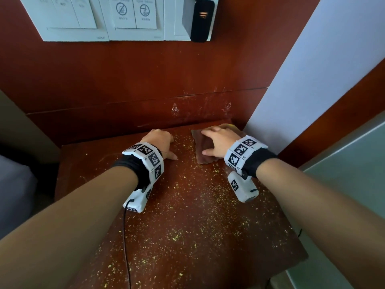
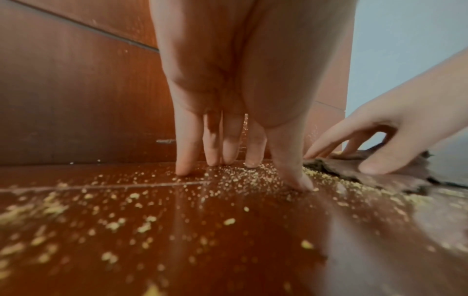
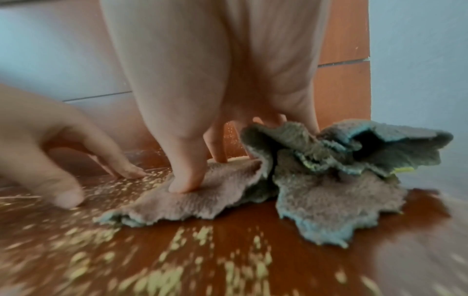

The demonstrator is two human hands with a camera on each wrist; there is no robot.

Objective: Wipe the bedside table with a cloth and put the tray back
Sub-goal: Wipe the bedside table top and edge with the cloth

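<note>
The reddish-brown bedside table [image 1: 198,230] is strewn with yellow crumbs [image 1: 175,236]. A brown cloth [image 1: 201,155] lies at its back right corner, partly bunched [image 3: 329,160] on the side toward the wall. My right hand [image 1: 208,142] presses on the cloth with spread fingers, and the thumb [image 3: 187,180] pushes into the fabric. Just left of it, my left hand [image 1: 164,142] rests its straight fingertips [image 2: 182,168] on the bare tabletop and holds nothing. No tray is in view.
A wooden wall panel [image 1: 145,80] rises behind the table, with white switch plates [image 1: 83,19] and a black device [image 1: 203,17] above. A white wall [image 1: 312,80] closes the right side. A bed edge [image 1: 12,184] lies to the left.
</note>
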